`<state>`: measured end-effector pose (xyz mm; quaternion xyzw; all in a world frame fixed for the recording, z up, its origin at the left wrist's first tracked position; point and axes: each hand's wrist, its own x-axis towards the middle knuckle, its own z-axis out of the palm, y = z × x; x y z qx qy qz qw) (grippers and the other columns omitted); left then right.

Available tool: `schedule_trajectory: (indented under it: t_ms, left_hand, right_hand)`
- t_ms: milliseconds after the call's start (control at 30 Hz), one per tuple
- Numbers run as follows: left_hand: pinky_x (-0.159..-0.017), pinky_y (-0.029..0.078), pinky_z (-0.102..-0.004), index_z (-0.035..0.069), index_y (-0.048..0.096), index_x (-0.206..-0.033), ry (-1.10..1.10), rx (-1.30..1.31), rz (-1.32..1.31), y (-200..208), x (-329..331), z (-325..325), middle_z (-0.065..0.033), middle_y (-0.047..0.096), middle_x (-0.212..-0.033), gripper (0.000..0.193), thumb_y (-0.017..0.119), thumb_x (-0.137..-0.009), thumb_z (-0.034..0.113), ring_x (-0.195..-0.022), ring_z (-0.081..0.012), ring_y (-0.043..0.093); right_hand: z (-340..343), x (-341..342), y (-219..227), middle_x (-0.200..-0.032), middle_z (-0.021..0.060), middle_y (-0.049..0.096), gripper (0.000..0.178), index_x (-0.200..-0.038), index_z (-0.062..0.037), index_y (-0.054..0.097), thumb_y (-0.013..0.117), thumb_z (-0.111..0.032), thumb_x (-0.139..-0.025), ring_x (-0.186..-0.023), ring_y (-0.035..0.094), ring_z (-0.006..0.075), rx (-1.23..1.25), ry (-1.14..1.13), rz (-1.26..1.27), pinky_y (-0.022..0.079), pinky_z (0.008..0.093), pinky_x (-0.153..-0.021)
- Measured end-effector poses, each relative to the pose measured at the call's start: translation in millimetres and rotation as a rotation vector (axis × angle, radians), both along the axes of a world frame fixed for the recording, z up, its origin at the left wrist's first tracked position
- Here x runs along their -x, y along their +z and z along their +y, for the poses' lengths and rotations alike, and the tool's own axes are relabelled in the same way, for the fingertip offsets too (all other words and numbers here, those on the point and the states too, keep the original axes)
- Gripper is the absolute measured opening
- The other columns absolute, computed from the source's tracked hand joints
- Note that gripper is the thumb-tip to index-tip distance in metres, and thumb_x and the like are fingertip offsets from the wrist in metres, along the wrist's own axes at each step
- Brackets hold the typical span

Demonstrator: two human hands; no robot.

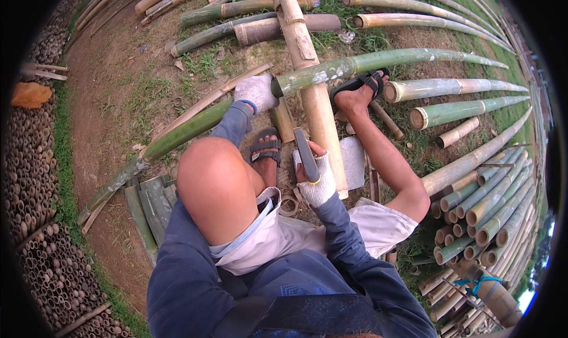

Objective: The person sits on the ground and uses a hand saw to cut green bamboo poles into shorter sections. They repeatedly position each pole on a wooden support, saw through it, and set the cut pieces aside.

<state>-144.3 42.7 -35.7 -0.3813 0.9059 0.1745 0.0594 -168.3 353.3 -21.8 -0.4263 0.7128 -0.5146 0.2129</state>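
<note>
My left hand (256,94), in a white knit glove, is closed around green bamboo where two lengths meet. One green bamboo pole (384,59) runs to the right, its dark open end beside the glove. Another green length (189,127) slopes down to the left, passing behind my forearm. Whether the two are joined is hidden by the glove. My right hand (316,181), also gloved with bare fingertips, grips a dark grey, narrow tool with a yellow edge (305,154); its exact kind is unclear. Beneath the right pole lies a pale, notched bamboo post (309,89).
My sandalled feet (266,149) flank the pale post. More bamboo poles (449,88) lie on the grass at right, above a stack of cut poles (485,214). Split green pieces (155,202) lie by my left knee. Upright bamboo bundles (35,160) line the far left.
</note>
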Motion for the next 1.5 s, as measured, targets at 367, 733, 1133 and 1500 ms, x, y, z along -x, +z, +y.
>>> schedule_trajectory:
  t_ms: [367,733,1133,1500]
  left_hand:
    - [-0.100,0.060,-0.0519,0.015,0.073,-0.129,-0.051,-0.045,-0.043,-7,1,-7,-0.0194,0.080,-0.122,0.059,0.086,-0.078,0.040,-0.117,-0.0394,0.076]
    - [-0.101,0.061,-0.0511,0.011,0.074,-0.125,-0.017,0.021,-0.027,13,2,-2,-0.0210,0.080,-0.124,0.054,0.085,-0.080,0.039,-0.119,-0.0395,0.076]
    - [-0.101,0.061,-0.0508,0.017,0.072,-0.136,-0.018,0.014,-0.058,6,0,-5,-0.0200,0.080,-0.125,0.059,0.084,-0.081,0.036,-0.118,-0.0390,0.077]
    - [-0.099,0.062,-0.0502,0.012,0.077,-0.123,-0.035,0.054,-0.005,10,-11,-1,-0.0219,0.080,-0.120,0.049,0.084,-0.081,0.037,-0.115,-0.0397,0.078]
  right_hand:
    - [152,-29,70,-0.120,0.0087,0.066,0.069,-0.158,-0.0019,0.046,0.067,0.004,-0.092,-0.090,0.065,0.0138,-0.116,0.049,0.033,0.055,0.0321,-0.088]
    - [23,7,-37,-0.139,0.0189,0.064,0.070,-0.158,0.0001,0.048,0.064,0.009,-0.091,-0.124,0.068,0.0292,0.006,0.073,0.183,0.053,0.0378,-0.110]
    - [15,1,-25,-0.144,0.0176,0.064,0.076,-0.157,-0.0056,0.050,0.069,0.004,-0.084,-0.128,0.068,0.0311,-0.041,-0.011,0.079,0.053,0.0375,-0.111]
    - [10,-4,-58,-0.148,0.0178,0.056,0.071,-0.160,-0.0015,0.044,0.061,-0.004,-0.091,-0.138,0.057,0.0328,0.024,0.054,-0.118,0.042,0.0434,-0.122]
